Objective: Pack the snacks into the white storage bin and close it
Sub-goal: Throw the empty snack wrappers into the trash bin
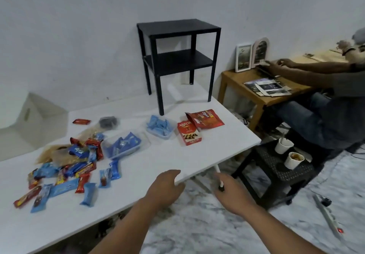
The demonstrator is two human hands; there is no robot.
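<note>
Both hands hover empty at the white table's [158, 160] near edge — left hand [165, 189] spread over it, right hand [233, 196] loose beyond. Snacks: one wrapper pile [65, 166], two clear tubs [123, 145], one Astor box [188, 133], one red pouch [207, 120]. White bin [29, 119] stands far left.

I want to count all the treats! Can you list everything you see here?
Table: one, white, centre.
Loose snack bars: many, blue and red, table's left.
Clear trays: two, holding blue packets, table's middle.
Astor box: one, red, right of trays.
Red pouch: one, behind the box.
Black side table: one, standing on the white table.
White bin: one, far left.
Paper cups: two, white, on a black stool.
Left hand: empty, at table's edge.
Right hand: empty, beside a table leg.
</note>
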